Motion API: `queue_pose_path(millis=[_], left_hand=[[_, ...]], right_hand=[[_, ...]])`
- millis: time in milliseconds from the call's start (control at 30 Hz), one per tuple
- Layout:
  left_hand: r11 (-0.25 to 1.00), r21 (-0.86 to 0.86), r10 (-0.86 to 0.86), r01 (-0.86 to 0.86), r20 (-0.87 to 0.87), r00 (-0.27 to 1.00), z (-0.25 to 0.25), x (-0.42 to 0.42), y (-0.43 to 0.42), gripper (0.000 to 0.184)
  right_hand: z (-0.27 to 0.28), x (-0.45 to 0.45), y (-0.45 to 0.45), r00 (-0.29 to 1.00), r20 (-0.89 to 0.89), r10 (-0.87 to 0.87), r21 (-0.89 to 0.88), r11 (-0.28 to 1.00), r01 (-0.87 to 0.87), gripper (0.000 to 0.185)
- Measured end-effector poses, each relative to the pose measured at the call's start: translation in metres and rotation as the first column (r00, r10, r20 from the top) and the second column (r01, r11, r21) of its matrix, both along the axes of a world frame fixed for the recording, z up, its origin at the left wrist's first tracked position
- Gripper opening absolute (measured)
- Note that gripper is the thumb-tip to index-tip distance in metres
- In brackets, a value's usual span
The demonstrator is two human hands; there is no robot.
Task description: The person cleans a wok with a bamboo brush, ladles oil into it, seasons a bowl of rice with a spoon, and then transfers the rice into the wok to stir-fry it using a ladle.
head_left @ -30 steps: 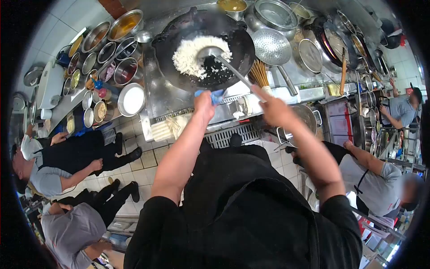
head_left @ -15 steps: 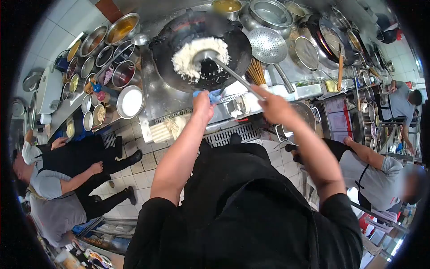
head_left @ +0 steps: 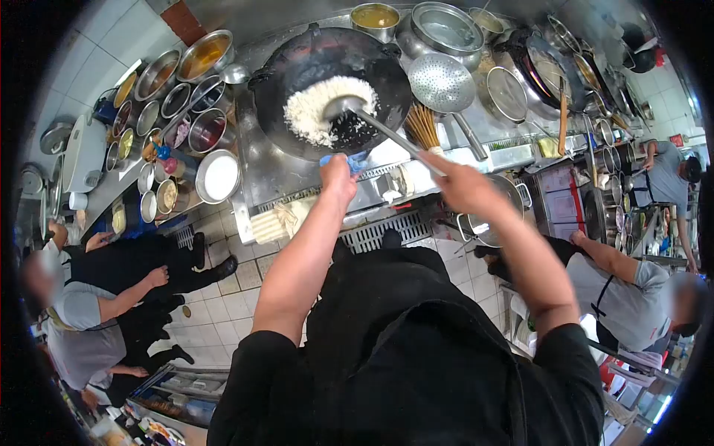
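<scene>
White rice point(head_left: 309, 111) lies heaped in a large dark wok point(head_left: 390, 85) on the stove. The bowl of a long-handled metal ladle point(head_left: 345, 105) rests against the rice, bowl underside up. My right hand point(head_left: 467, 187) is closed around the ladle's handle end, at the right of the wok. At the wok's near rim, my left hand point(head_left: 338, 178) grips a blue cloth point(head_left: 349, 161). The part of the rim under the cloth is hidden.
To the right are a perforated strainer point(head_left: 442, 83), a bamboo brush point(head_left: 423, 126) and a pot point(head_left: 497, 215). Several bowls stand left, including a white-filled one point(head_left: 221, 177). A folded cloth point(head_left: 275, 223) lies on the front edge. Co-workers stand on both sides.
The rice and the ladle's bowl have shifted slightly within the wok. My right hand has moved a little to the right and down. My left hand keeps its hold on the cloth.
</scene>
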State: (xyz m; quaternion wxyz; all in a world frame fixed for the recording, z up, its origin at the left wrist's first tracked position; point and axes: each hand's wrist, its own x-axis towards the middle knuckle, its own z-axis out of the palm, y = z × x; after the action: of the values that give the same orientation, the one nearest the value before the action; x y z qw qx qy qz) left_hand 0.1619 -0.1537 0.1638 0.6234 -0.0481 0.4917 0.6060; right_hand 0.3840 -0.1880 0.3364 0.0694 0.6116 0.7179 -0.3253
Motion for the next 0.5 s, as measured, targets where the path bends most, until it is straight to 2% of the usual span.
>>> queue_pose_path(millis=[33, 67, 100, 133, 167, 200, 233, 267, 300, 333, 367, 400, 433, 500], left_hand=[[0.998, -0.010, -0.055, 0.055, -0.035, 0.998, -0.031, 0.001, -0.011, 0.010], [0.994, -0.022, -0.111, 0.110, -0.068, 0.991, -0.047, 0.003, -0.024, 0.010], [0.992, -0.008, -0.130, 0.129, -0.080, 0.988, -0.032, 0.011, -0.053, 0.018], [0.995, 0.019, -0.098, 0.100, -0.071, 0.993, -0.015, 0.015, -0.084, 0.019], [0.997, 0.019, -0.075, 0.077, -0.089, 0.993, -0.030, 0.016, -0.106, 0.020], [0.996, 0.059, -0.065, 0.073, -0.115, 0.991, -0.010, 0.016, -0.112, 0.018], [0.994, 0.087, -0.058, 0.071, -0.137, 0.989, 0.016, 0.017, -0.119, 0.017], [0.995, 0.079, -0.061, 0.068, -0.092, 0.994, 0.023, 0.013, -0.110, 0.014], [0.995, 0.080, -0.058, 0.062, -0.048, 0.997, 0.026, 0.006, -0.088, 0.012], [0.991, 0.049, -0.121, 0.122, -0.014, 0.992, 0.028, -0.005, -0.059, 0.007], [1.000, 0.005, -0.005, 0.005, 0.034, 0.999, 0.050, -0.002, -0.036, 0.007], [1.000, 0.004, 0.019, -0.019, 0.022, 1.000, 0.045, -0.004, -0.016, 0.009], [0.999, -0.025, -0.034, 0.034, -0.009, 0.999, 0.031, -0.011, 0.002, 0.011], [0.998, -0.007, -0.058, 0.057, -0.028, 0.998, 0.015, -0.009, 0.003, 0.012]], right_hand=[[-0.035, -0.010, -0.006, 0.998, 0.032, -0.057, 0.025, 0.998, 0.056, 0.049], [-0.064, -0.011, -0.017, 0.999, -0.031, -0.017, 0.117, 0.993, 0.020, 0.051], [-0.084, -0.011, -0.036, 0.995, -0.091, 0.029, 0.203, 0.979, -0.010, 0.052], [-0.089, -0.002, -0.051, 0.967, -0.250, 0.047, 0.284, 0.958, 0.027, 0.054], [-0.073, 0.009, -0.061, 0.947, -0.319, 0.042, 0.303, 0.951, 0.060, 0.056], [-0.041, 0.021, -0.063, 0.957, -0.278, -0.086, 0.094, 0.989, 0.116, 0.055], [-0.017, 0.038, -0.062, 0.951, -0.298, -0.085, 0.055, 0.993, 0.106, 0.053], [0.020, 0.045, -0.055, 0.970, -0.244, -0.006, 0.093, 0.995, 0.030, 0.050], [0.046, 0.054, -0.041, 0.969, -0.237, -0.068, -0.096, 0.994, 0.046, 0.048], [0.060, 0.057, -0.024, 0.978, -0.207, 0.037, -0.054, 0.997, -0.049, 0.046], [0.067, 0.058, -0.010, 0.976, -0.171, 0.138, -0.020, 0.990, -0.143, 0.045], [0.047, 0.055, 0.008, 0.951, -0.207, 0.230, 0.138, 0.969, -0.205, 0.045], [0.020, 0.047, 0.020, 0.919, -0.224, 0.325, 0.294, 0.921, -0.254, 0.045], [-0.003, -0.002, 0.019, 0.990, -0.131, 0.044, 0.112, 0.993, -0.029, 0.047]])
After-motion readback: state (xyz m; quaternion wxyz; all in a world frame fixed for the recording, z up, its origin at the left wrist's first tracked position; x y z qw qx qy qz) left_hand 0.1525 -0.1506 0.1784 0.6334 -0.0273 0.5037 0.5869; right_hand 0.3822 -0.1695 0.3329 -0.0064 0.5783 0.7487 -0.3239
